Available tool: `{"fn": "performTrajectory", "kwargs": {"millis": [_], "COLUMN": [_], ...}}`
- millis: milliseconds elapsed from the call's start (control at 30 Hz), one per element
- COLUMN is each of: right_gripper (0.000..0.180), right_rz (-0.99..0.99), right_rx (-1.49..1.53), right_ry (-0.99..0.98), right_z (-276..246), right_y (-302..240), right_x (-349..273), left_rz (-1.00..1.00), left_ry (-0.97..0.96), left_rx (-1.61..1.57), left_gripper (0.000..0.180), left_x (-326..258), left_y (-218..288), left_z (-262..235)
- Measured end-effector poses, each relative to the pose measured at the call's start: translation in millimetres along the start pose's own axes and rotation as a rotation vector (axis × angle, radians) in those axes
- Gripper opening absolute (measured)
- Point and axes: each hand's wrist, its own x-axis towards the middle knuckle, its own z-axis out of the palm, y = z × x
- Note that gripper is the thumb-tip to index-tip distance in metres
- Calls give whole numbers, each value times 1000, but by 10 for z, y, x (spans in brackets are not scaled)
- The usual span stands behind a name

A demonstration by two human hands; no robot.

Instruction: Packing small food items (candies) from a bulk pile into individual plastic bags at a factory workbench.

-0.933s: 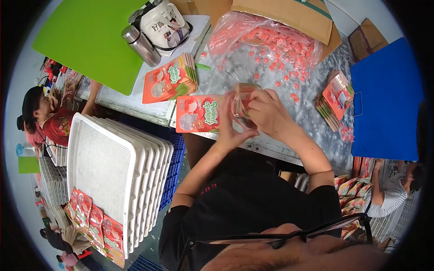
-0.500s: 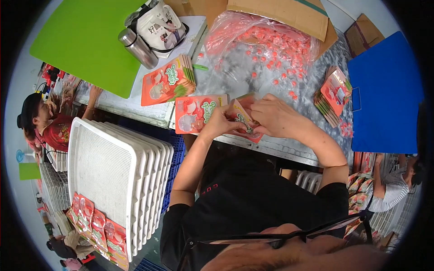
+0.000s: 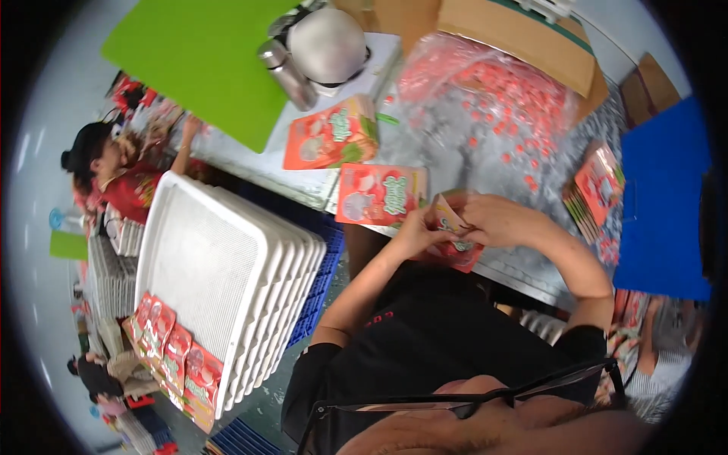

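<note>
A small orange packet (image 3: 453, 231) is gripped between the left hand (image 3: 415, 235) and right hand (image 3: 493, 220), closed on it, at the near table (image 3: 523, 269) edge. It could probably be dropped if either grip slackens.

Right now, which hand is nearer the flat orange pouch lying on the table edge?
Left. The left hand sits just right of the flat orange pouch; the right hand is farther right, both holding a small packet.
</note>
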Motion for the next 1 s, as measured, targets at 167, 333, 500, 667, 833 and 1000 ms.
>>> {"fn": "performTrajectory", "kwargs": {"millis": [167, 333, 500, 667, 833, 1000], "right_gripper": [20, 21, 37, 44, 19, 21], "right_rz": [40, 287, -42, 197, 318, 227], "right_rx": [-12, -114, -29, 55, 960, 1014], "right_ry": [68, -498, 419, 886, 750, 847], "right_z": [-14, 1, 169, 221, 734, 861], "right_y": [-120, -146, 79, 8, 440, 280], "right_x": [30, 170, 110, 149, 165, 372], "left_rz": [74, -99, 145, 179, 157, 172], "left_ry": [-52, -37, 69, 165, 160, 270], "left_rx": [88, 153, 70, -74, -308, -251], "left_gripper": [44, 39, 29, 28, 27, 22], "left_x": [-10, -153, -37, -91, -106, -239], "left_y": [-55, 87, -138, -6, -18, 52], "left_z": [-77, 25, -284, -409, -419, -455]}}
